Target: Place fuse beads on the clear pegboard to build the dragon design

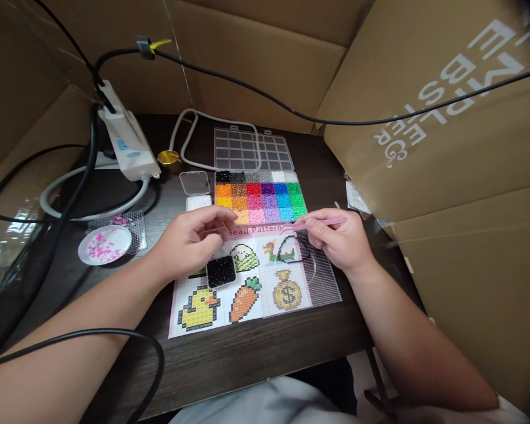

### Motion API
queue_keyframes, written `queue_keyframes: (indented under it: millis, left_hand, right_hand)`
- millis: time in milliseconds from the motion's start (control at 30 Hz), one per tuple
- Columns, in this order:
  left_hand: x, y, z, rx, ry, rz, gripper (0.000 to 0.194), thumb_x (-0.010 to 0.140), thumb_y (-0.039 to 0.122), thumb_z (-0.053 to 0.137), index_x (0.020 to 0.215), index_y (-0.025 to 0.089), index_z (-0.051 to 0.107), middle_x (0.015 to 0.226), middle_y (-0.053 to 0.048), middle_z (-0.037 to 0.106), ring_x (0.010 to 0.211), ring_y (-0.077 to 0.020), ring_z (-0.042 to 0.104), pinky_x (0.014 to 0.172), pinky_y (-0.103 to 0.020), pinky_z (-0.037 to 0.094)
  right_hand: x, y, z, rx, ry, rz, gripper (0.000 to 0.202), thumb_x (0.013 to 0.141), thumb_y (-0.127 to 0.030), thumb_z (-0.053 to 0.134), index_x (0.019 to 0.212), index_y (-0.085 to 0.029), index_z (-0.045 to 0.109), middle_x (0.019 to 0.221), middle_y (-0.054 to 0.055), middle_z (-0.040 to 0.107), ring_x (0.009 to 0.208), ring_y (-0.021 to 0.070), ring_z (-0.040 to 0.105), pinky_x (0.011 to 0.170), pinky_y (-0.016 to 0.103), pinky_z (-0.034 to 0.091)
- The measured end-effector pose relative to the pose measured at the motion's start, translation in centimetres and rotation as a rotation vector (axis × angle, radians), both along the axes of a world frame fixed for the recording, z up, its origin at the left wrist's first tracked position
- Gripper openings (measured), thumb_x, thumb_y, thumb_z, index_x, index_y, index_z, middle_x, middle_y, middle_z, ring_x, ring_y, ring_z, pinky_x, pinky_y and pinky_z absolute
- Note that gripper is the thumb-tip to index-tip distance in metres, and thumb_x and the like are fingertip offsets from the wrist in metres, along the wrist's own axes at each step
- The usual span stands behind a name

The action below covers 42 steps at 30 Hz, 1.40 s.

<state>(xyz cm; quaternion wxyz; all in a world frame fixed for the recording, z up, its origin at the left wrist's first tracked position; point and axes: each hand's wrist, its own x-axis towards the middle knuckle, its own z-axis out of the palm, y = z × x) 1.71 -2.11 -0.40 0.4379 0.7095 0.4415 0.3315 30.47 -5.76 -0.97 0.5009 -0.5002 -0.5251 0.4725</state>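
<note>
My right hand [335, 238] pinches pink tweezers [324, 222], their tips pointing left just above the pattern sheet's top edge. Below them lies a clear pegboard [327, 277], overlapping the right side of the bead pattern sheet [225, 315]. An outline of black beads [308, 250] sits on the pegboard, over the printed dragon. My left hand [194, 238] has curled fingers at the raised clear lid of a small box of black beads [221, 271]; part of the lid is hidden by the fingers. The sheet also shows a duck, a carrot and a money bag.
A compartment case of coloured beads [260, 197] stands open behind the sheet. Left of it is a small box of white beads [198, 202]. A white dish [105, 244] holds pink and white beads. A power strip [130, 138], cables and cardboard walls [256, 53] surround the table.
</note>
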Motion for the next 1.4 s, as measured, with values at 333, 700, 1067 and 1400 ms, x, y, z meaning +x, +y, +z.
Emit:
queue_keyframes:
  millis: [333, 700, 1067, 1400]
  left_hand:
    - [0.23, -0.16, 0.16, -0.001, 0.012, 0.017, 0.031, 0.071, 0.020, 0.063, 0.101, 0.018, 0.070, 0.099, -0.008, 0.076, 0.084, -0.0212, 0.071, 0.077, -0.032, 0.062]
    - [0.13, -0.11, -0.06, -0.046, -0.050, 0.005, 0.028, 0.074, 0.018, 0.062, 0.101, 0.017, 0.069, 0.089, -0.006, 0.076, 0.075, -0.0174, 0.070, 0.073, -0.031, 0.060]
    - [0.06, -0.12, -0.18, -0.057, -0.051, 0.016, 0.026, 0.075, 0.018, 0.062, 0.099, 0.017, 0.068, 0.086, -0.005, 0.075, 0.074, -0.0172, 0.069, 0.069, -0.031, 0.059]
    - [0.27, -0.12, -0.02, -0.039, -0.032, 0.029, 0.025, 0.073, 0.018, 0.060, 0.097, 0.017, 0.068, 0.082, -0.004, 0.074, 0.070, -0.0162, 0.068, 0.065, -0.029, 0.057]
  right_hand:
    - [-0.04, -0.09, 0.07, -0.021, -0.005, 0.002, 0.024, 0.081, -0.040, 0.080, 0.087, -0.017, 0.081, 0.054, 0.000, 0.061, 0.047, 0.0079, 0.045, 0.045, 0.024, 0.032]
    - [0.07, -0.07, -0.13, -0.022, -0.002, -0.018, 0.023, 0.082, -0.039, 0.080, 0.086, -0.017, 0.081, 0.052, -0.001, 0.058, 0.046, 0.0080, 0.044, 0.045, 0.025, 0.032]
    - [0.24, -0.11, -0.20, 0.001, -0.022, -0.043, 0.019, 0.082, -0.037, 0.080, 0.085, -0.019, 0.080, 0.054, -0.001, 0.061, 0.046, 0.0086, 0.046, 0.045, 0.025, 0.034]
    - [0.28, -0.11, -0.44, -0.007, -0.040, -0.065, 0.023, 0.081, -0.041, 0.081, 0.084, -0.018, 0.078, 0.050, -0.003, 0.055, 0.045, 0.0090, 0.047, 0.045, 0.025, 0.035]
